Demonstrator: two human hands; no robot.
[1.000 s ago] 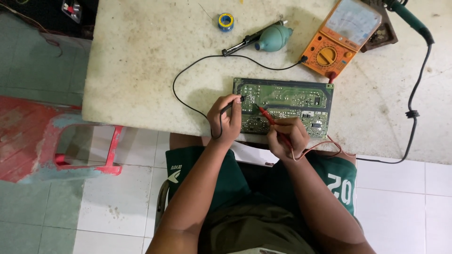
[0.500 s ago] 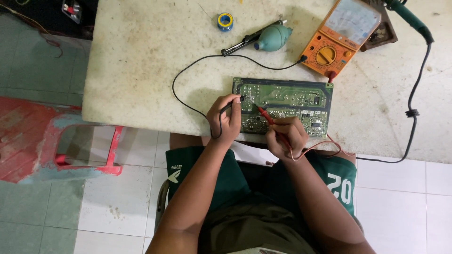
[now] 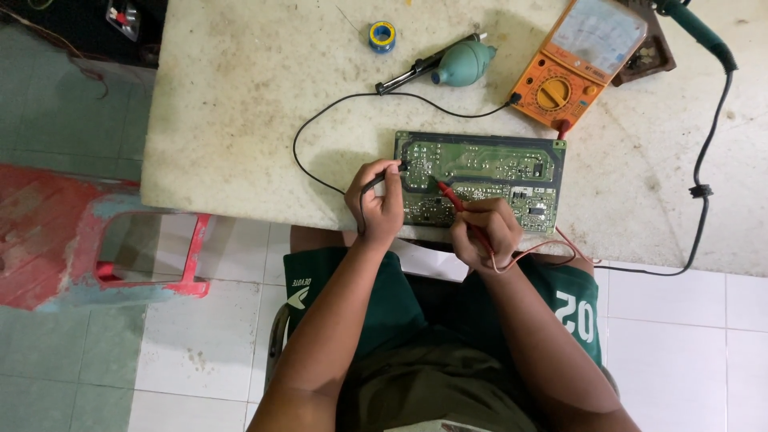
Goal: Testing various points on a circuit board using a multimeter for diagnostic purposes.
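A green circuit board (image 3: pixel 488 164) lies solder side up near the front edge of a worn white table (image 3: pixel 240 104). My left hand (image 3: pixel 376 204) grips a black test probe (image 3: pixel 390 170), tip touching the board's left part. My right hand (image 3: pixel 482 234) holds a red test probe (image 3: pixel 448 194), its tip on the board's lower middle. Black and red leads run to an orange analogue multimeter (image 3: pixel 580 60) at the back right.
A teal desoldering bulb pump (image 3: pixel 448 66) and a small blue-and-yellow solder spool (image 3: pixel 382 34) lie behind the board. A soldering iron with a green handle (image 3: pixel 696 28) trails a black cable (image 3: pixel 704 176) on the right. A red stool frame (image 3: pixel 152 248) stands on the tiled floor, left.
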